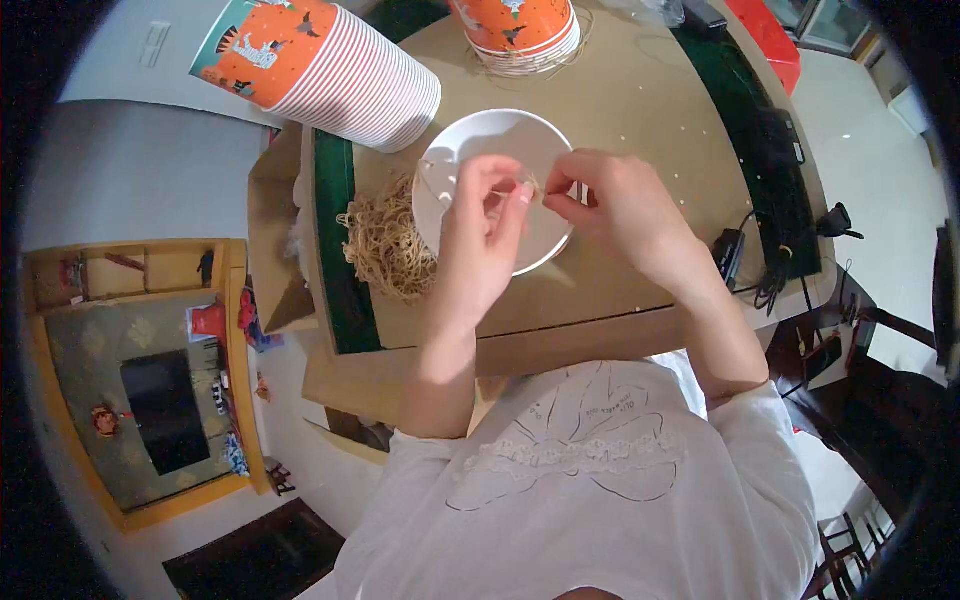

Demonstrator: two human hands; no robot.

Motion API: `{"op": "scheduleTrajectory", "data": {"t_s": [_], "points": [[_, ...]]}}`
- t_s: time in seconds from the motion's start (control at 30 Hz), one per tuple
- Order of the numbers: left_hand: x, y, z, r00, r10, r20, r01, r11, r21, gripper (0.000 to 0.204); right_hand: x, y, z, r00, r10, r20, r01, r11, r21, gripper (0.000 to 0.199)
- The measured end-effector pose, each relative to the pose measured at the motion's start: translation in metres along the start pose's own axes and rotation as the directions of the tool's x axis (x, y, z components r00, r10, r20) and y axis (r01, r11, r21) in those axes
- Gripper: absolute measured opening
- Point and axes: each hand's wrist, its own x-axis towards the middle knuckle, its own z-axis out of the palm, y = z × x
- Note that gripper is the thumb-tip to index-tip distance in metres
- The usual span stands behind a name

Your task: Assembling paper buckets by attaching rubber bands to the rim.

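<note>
A round white tub (543, 235) stands at the near left of the table, under both of my hands. Over it, my left hand (485, 215) is closed in a pinch on a thin strand of tan twine (537, 190). My right hand (610, 200) pinches the same strand from the other side, thumb against index finger, and the fingertips of the two hands are a small gap apart. Beside the tub on the left lies a tangled heap of tan twine (388, 245).
A long nested stack of orange-printed paper tubs (350, 75) lies tilted at the far left. Another orange stack (525, 35) stands at the back, twine around its base. Black cables (775, 270) and a black device (730, 255) sit along the right edge. A cardboard box (275, 230) is left of the table.
</note>
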Motion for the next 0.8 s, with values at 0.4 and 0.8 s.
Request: {"op": "scheduleTrajectory", "data": {"t_s": [0.4, 0.8], "points": [[-0.065, -0.039, 0.008, 0.752, 0.581, -0.313, -0.277, 0.708, 0.649, 0.023, 0.001, -0.003, 0.014, 0.995, 0.04, -0.089, -0.033, 0.996, 0.085, 0.011], [-0.051, -0.07, 0.045, 0.658, 0.587, -0.471, -0.257, 0.763, 0.593, 0.023, -0.005, -0.015, 0.024, 0.986, 0.081, -0.149, -0.078, 0.997, 0.027, 0.011]]}}
